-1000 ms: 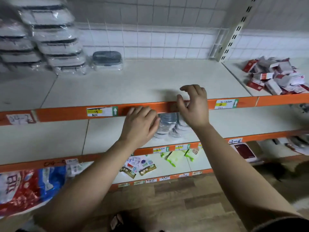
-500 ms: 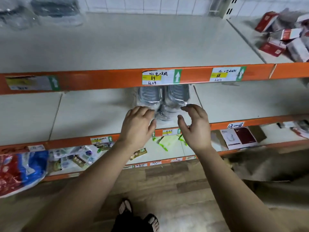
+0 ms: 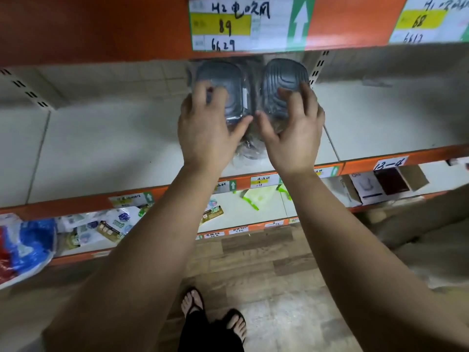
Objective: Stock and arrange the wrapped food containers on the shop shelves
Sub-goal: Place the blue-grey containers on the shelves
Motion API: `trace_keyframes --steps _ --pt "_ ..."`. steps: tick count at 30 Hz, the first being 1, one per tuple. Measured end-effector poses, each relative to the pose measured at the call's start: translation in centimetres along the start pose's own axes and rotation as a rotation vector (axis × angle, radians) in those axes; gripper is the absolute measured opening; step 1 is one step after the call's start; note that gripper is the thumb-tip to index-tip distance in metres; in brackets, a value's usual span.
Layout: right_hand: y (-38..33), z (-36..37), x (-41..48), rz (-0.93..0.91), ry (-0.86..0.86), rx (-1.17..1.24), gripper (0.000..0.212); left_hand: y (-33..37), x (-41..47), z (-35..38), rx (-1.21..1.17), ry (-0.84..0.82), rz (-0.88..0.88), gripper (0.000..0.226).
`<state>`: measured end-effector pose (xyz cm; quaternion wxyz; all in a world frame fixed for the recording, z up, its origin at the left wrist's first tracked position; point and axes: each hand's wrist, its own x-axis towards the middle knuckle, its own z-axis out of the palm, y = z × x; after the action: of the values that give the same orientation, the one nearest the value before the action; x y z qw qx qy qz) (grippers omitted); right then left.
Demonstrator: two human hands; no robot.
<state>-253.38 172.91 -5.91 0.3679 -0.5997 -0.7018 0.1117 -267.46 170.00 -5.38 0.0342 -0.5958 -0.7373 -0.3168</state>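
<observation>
I see both arms reaching into the middle shelf point(image 3: 106, 148), under the orange rail point(image 3: 101, 26) of the shelf above. The left grip point(image 3: 208, 128) is closed on the left container point(image 3: 228, 85), fingers curled over its lid and the thumb against its inner edge. The right grip point(image 3: 291, 128) holds the right container point(image 3: 281, 77) the same way, fingers spread across the ribbed lid. Both containers are grey, wrapped in clear film, and tilted up with their lids facing me. They sit side by side, far back on the shelf, touching or nearly so. Between the wrists, near the shelf's front edge, I can make out more wrapped containers point(image 3: 247, 149), but they are too blurred to count.

A handwritten price tag point(image 3: 241, 24) is stuck on the rail right above the two containers, and a second tag point(image 3: 429, 19) sits further right. On the shelf below lie small packets point(image 3: 111, 227), a green item point(image 3: 256, 199) and an open box point(image 3: 385, 184) to the right. A red and blue bag point(image 3: 28, 245) is at the far left. Down on the wood floor point(image 3: 279, 288) I see feet in sandals point(image 3: 215, 316).
</observation>
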Motion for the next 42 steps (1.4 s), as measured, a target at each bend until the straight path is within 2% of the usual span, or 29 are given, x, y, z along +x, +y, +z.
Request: trace_keyframes --steps 4,10,16,25,30,36,40,42 --pt "-0.1 0.9 0.2 0.035 0.071 0.005 0.042 0.2 -0.3 0.5 -0.020 0.043 -0.013 0.043" --pt "0.5 0.2 -1.1 -0.010 0.142 0.095 0.033 -0.1 -1.9 -0.4 -0.092 0.087 0.053 0.039" --pt "0.3 -3.2 -5.0 -0.006 0.116 0.155 0.033 0.2 -5.6 -3.7 -0.119 0.129 0.090 0.035" --pt "-3.5 -10.2 -10.8 0.012 0.047 0.163 0.037 1.0 -10.8 -11.8 -0.152 0.075 0.112 0.036" --pt "-6.4 -14.1 -12.7 -0.069 0.102 0.274 0.037 2.3 -12.8 -17.5 -0.193 0.105 0.135 0.039" --pt "-10.5 -16.7 -11.3 -0.205 0.205 0.353 0.038 3.7 -11.5 -22.8 -0.194 0.228 0.201 0.039" --pt "-13.4 -17.1 -7.9 -0.281 0.214 0.375 0.033 1.9 -7.8 -25.6 -0.213 0.193 0.231 0.037" --pt "-14.8 -16.9 -5.9 -0.301 0.166 0.350 0.031 0.1 -5.5 -26.9 -0.180 0.140 0.213 0.035"
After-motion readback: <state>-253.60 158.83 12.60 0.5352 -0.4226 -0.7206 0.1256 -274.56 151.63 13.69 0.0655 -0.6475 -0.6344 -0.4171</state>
